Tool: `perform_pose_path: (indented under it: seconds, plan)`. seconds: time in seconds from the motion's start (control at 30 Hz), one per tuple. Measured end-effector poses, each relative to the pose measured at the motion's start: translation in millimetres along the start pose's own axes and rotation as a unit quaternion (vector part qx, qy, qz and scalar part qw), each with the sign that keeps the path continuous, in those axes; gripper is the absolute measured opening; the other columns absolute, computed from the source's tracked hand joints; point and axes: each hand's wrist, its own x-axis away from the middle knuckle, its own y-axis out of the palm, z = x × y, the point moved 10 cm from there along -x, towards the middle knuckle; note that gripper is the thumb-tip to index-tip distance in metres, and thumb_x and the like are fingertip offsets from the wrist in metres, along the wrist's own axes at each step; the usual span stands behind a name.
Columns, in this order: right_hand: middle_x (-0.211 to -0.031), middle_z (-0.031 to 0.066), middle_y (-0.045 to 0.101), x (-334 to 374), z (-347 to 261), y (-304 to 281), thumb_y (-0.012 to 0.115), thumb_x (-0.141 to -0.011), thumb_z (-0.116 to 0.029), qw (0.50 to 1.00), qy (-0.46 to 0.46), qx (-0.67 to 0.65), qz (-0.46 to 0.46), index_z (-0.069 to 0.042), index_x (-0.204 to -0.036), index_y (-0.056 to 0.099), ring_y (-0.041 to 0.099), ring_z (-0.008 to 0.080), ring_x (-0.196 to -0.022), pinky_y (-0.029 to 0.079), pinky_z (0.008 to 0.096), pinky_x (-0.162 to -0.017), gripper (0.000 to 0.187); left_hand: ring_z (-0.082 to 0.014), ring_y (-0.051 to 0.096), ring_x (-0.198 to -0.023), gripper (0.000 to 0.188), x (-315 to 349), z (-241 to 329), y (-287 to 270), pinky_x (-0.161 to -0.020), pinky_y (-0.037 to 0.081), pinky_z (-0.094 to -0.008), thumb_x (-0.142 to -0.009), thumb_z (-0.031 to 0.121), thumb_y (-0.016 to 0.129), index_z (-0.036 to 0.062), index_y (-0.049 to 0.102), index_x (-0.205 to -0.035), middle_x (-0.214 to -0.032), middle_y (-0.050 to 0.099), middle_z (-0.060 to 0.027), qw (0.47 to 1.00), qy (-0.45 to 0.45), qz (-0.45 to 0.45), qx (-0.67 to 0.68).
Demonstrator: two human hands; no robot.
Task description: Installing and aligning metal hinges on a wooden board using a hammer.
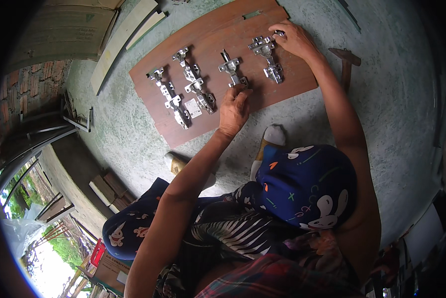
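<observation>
Metal cabinet hinges lie in rows on a brown wooden board (148, 104) on the floor. At the left are a long row of hinges (172, 101) and a second row (194, 79) beside it. My left hand (234, 111) has its fingers closed on the near end of the hinge (230, 65) in the middle. Up at the far right of the board, my right hand (298, 40) pinches a small shiny end of metal next to the rightmost hinge (268, 54). Its fingertips partly cover that end. A white paper label (193, 108) lies between the two left rows.
A hammer (346, 59) rests on the concrete floor right of the board. Pale wooden strips (118, 52) and a cardboard box (64, 32) are at the far left, near a brick wall (32, 87). My feet and knees are close to the board's near edge.
</observation>
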Motion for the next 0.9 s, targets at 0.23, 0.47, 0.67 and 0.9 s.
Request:
perform_pose_path:
  seconds: [0.23,0.47,0.67,0.9]
  plan:
    - [-0.101,0.0166,0.064,11,13,-9,0.063,-0.082,-0.014,0.998,0.054,-0.02,0.008,-0.008,-0.105,0.067,0.061,0.0337,-0.095,0.049,0.041,-0.085,0.025,-0.0336,0.062,-0.097,0.036,-4,6,-3,-0.08,0.052,-0.0397,-0.073,-0.004,0.061,0.0089,0.064,-0.107,-0.113,0.058,-0.0138,1.0,0.015,0.003,0.002]
    - [-0.099,0.017,0.065,23,24,-11,0.063,-0.082,-0.016,0.996,0.08,-0.032,0.016,-0.008,-0.106,0.066,0.062,0.0345,-0.094,0.05,0.0413,-0.083,0.026,-0.0332,0.061,-0.101,0.037,-5,7,4,-0.082,0.052,-0.039,-0.074,-0.004,0.06,0.0107,0.064,-0.108,-0.115,0.058,-0.0127,1.0,-0.007,-0.016,0.009]
    - [-0.1,0.0145,0.064,31,30,-12,0.063,-0.083,-0.012,0.996,0.086,-0.033,0.01,-0.008,-0.108,0.065,0.062,0.0281,-0.083,0.05,0.0377,-0.075,0.025,-0.035,0.059,-0.102,0.041,-7,12,6,-0.085,0.051,-0.0415,-0.069,-0.005,0.061,0.0096,0.064,-0.107,-0.114,0.057,-0.0144,1.0,0.008,-0.014,0.015]
    - [-0.096,0.0161,0.065,40,38,-13,0.065,-0.081,-0.016,0.993,0.107,-0.036,0.017,-0.009,-0.104,0.066,0.062,0.0331,-0.09,0.05,0.0411,-0.08,0.024,-0.0352,0.059,-0.102,0.042,-7,15,6,-0.086,0.051,-0.0413,-0.068,-0.005,0.061,0.01,0.065,-0.107,-0.113,0.057,-0.0138,1.0,0.013,-0.017,0.013]
